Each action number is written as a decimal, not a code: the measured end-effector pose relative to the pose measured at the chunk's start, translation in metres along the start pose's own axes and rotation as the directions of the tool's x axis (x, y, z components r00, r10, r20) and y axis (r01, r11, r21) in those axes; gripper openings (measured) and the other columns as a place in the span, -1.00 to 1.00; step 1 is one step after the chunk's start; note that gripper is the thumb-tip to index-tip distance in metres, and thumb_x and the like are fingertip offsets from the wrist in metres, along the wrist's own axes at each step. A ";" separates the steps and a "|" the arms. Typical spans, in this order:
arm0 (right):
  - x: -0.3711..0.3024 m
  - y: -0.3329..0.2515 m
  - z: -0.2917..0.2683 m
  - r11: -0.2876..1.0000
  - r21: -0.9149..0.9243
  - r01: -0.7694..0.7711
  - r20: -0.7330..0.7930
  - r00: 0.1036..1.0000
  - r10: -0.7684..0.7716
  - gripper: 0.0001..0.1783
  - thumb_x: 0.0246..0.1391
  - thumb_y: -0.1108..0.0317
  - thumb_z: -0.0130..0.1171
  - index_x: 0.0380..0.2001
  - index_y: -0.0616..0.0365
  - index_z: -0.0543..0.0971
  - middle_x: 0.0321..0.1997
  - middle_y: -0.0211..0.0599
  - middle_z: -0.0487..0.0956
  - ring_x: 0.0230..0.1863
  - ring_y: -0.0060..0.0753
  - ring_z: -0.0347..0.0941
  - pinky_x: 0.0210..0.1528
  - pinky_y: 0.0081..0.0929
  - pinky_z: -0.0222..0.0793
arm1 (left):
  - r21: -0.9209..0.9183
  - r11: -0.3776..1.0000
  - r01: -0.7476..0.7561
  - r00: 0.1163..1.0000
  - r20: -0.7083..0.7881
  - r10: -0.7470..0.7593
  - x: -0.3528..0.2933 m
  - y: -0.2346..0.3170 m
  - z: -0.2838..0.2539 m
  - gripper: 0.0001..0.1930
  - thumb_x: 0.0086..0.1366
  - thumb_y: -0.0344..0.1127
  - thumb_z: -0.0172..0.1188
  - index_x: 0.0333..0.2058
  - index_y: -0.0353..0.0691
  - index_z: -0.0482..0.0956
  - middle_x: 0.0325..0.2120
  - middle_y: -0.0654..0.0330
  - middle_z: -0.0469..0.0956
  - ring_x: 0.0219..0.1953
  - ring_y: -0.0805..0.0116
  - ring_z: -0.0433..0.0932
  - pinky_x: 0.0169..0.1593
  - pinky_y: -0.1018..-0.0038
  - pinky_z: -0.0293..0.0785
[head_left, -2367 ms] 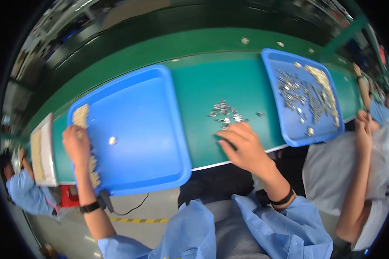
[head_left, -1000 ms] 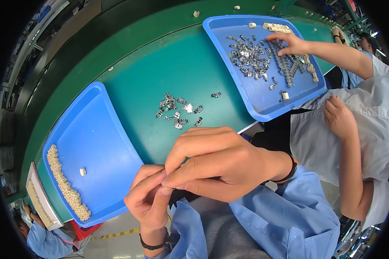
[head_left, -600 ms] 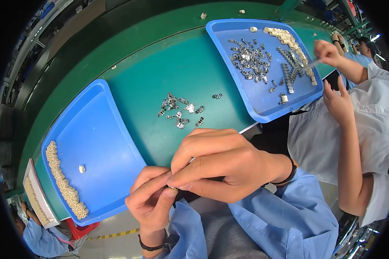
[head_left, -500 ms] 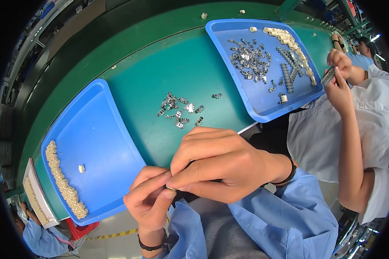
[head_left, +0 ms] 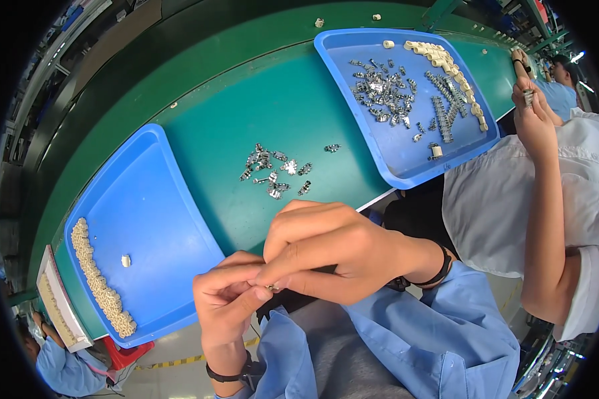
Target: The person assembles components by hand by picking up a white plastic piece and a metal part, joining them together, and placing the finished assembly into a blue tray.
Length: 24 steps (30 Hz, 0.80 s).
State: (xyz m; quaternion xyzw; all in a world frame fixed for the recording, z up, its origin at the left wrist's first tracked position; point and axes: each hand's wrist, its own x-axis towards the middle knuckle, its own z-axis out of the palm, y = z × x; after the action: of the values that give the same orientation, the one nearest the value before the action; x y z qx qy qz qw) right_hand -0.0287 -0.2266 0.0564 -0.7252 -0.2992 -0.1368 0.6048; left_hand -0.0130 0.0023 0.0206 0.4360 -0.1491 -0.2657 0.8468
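Observation:
My left hand [head_left: 225,302] and my right hand [head_left: 336,249] meet just in front of my body, fingertips together. Between them shows a tiny metallic part [head_left: 270,288], mostly covered by the fingers; its exact kind is too small to make out. Both hands are closed in a pinch on it. Beyond my right hand, a loose pile of small shiny metal clips [head_left: 263,159] lies on the green table [head_left: 213,133], with a single clip [head_left: 332,147] set apart to the right.
At left, a blue tray [head_left: 154,219] holds cream pieces [head_left: 100,279] rowed along its edge and one loose cream piece [head_left: 126,261]. A second blue tray [head_left: 406,174] at right contains metal clips and cream rings. Beside it, a co-worker's hand [head_left: 536,120] holds small metal parts.
My hands stay pinched together, with my right hand shifted slightly and the tiny part a little more visible. At right, the co-worker's hands have moved up and away from the tray.

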 end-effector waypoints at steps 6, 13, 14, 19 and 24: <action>0.000 -0.006 -0.005 0.999 -0.025 -0.035 -0.004 0.999 0.035 -0.80 0.06 0.58 0.36 -0.21 0.19 0.75 -0.35 -0.33 0.61 -0.36 -0.30 0.54 -0.24 -0.33 0.39 | 0.053 0.999 0.004 1.000 0.021 -0.005 0.003 0.000 0.000 -0.72 0.24 -0.69 0.35 -0.06 -0.53 0.70 -0.16 -0.16 0.66 -0.19 0.14 0.71 -0.12 0.34 0.71; -0.001 -0.007 -0.009 0.998 -0.042 -0.048 -0.001 0.999 0.048 -0.80 0.05 0.58 0.37 -0.21 0.19 0.75 -0.37 -0.35 0.62 -0.38 -0.32 0.56 -0.20 -0.31 0.41 | 0.076 0.997 0.011 1.000 0.007 -0.011 0.005 0.000 0.005 -0.73 0.23 -0.67 0.37 -0.07 -0.51 0.72 -0.19 -0.15 0.67 -0.20 0.16 0.72 -0.14 0.36 0.71; -0.002 -0.007 -0.009 0.998 -0.043 -0.048 -0.002 0.999 0.048 -0.80 0.05 0.58 0.37 -0.21 0.19 0.75 -0.37 -0.35 0.62 -0.38 -0.32 0.56 -0.20 -0.31 0.41 | 0.092 0.996 0.007 1.000 0.009 -0.008 0.004 -0.001 0.005 -0.73 0.23 -0.67 0.37 -0.07 -0.52 0.71 -0.19 -0.15 0.67 -0.20 0.16 0.72 -0.14 0.36 0.71; -0.005 -0.008 -0.009 0.997 -0.072 -0.037 0.018 0.999 0.038 -0.80 0.05 0.58 0.37 -0.21 0.18 0.75 -0.35 -0.35 0.62 -0.39 -0.34 0.56 -0.18 -0.30 0.42 | 0.111 0.994 -0.010 1.000 0.031 0.007 0.001 -0.001 0.005 -0.72 0.23 -0.68 0.36 -0.06 -0.53 0.71 -0.18 -0.16 0.66 -0.22 0.14 0.72 -0.16 0.37 0.70; -0.006 -0.010 -0.008 0.995 -0.102 -0.024 0.022 0.999 0.027 -0.80 0.05 0.55 0.38 -0.22 0.16 0.74 -0.33 -0.36 0.62 -0.39 -0.36 0.56 -0.07 -0.28 0.47 | 0.023 1.000 0.012 0.997 0.078 -0.014 0.001 -0.002 0.002 -0.71 0.23 -0.69 0.35 -0.05 -0.54 0.70 -0.18 -0.18 0.66 -0.22 0.13 0.71 -0.17 0.37 0.69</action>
State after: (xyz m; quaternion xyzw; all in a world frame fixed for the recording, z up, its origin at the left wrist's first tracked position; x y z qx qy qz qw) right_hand -0.0377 -0.2346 0.0630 -0.7603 -0.2898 -0.1354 0.5653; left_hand -0.0138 0.0001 0.0200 0.4355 -0.1823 -0.2866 0.8336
